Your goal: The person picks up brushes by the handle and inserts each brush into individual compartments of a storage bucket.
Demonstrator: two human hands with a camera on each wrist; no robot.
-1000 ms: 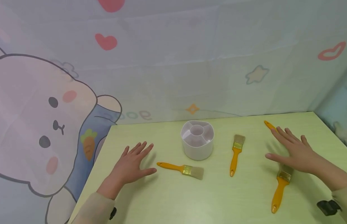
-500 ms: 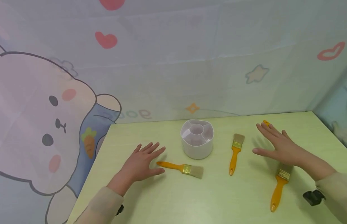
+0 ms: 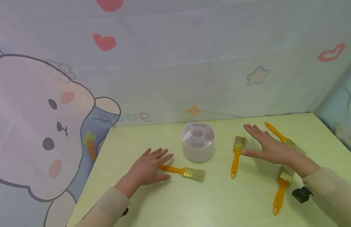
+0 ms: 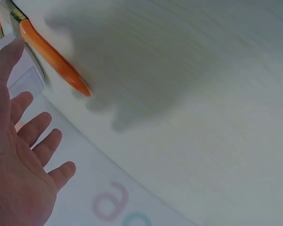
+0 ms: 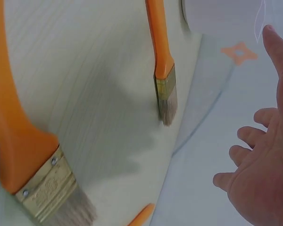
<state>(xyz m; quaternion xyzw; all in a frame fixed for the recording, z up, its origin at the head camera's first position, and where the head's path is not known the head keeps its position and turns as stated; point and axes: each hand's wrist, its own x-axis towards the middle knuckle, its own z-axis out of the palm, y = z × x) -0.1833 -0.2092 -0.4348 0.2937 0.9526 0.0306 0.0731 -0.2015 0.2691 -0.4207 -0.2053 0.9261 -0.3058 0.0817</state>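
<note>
My left hand (image 3: 148, 167), fingers spread, hovers by the handle end of a paintbrush (image 3: 190, 172) lying crosswise with bristles to the right. In the left wrist view that brush's orange handle (image 4: 54, 56) lies apart from the hand (image 4: 19, 165). My right hand (image 3: 269, 148) is stretched out above the table, just right of a second paintbrush (image 3: 236, 160) with bristles pointing away; it holds nothing. Under its wrist lies a wider paintbrush (image 3: 281, 190), bristles partly covered. Beyond it is another paintbrush (image 3: 274, 130). A white round divided holder (image 3: 198, 154) stands between the hands.
The pale green-yellow table (image 3: 215, 201) meets a printed cloth backdrop (image 3: 169, 78) along its back edge. More cloth (image 3: 345, 110) hangs at the right side. The holder stands close to the back, with several compartments around a central ring.
My left hand has moved right, toward the crosswise paintbrush's handle. My right hand has shifted left toward the middle paintbrush, uncovering the far right one. The paintbrushes and holder stay in place.
</note>
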